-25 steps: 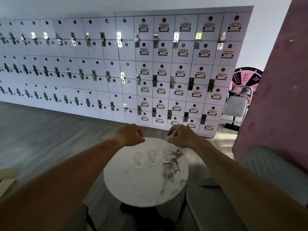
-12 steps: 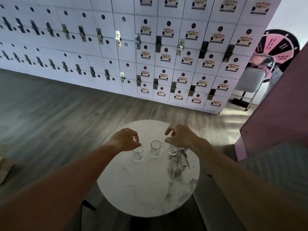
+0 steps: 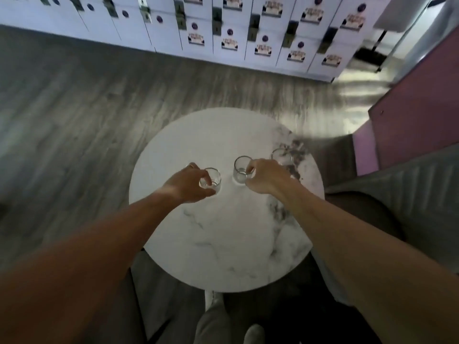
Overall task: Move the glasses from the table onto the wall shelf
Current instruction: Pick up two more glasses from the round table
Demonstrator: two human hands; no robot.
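Three clear glasses are seen upright on the round marble-patterned surface (image 3: 223, 244), set in a row across its far half. The left glass (image 3: 213, 180) is gripped by the left hand (image 3: 190, 186), with the fingers curled around its near and left sides. The middle glass (image 3: 241, 172) is gripped at its right side by the right hand (image 3: 267, 178), the fingertips being placed at the rim. Both glasses are in contact with the surface. The right glass (image 3: 280, 156) is partly hidden behind the right hand and is touched by neither hand. A wall of white lockers (image 3: 248, 33) is seen beyond the grey wooden floor (image 3: 74, 120). No wall shelf can be identified.
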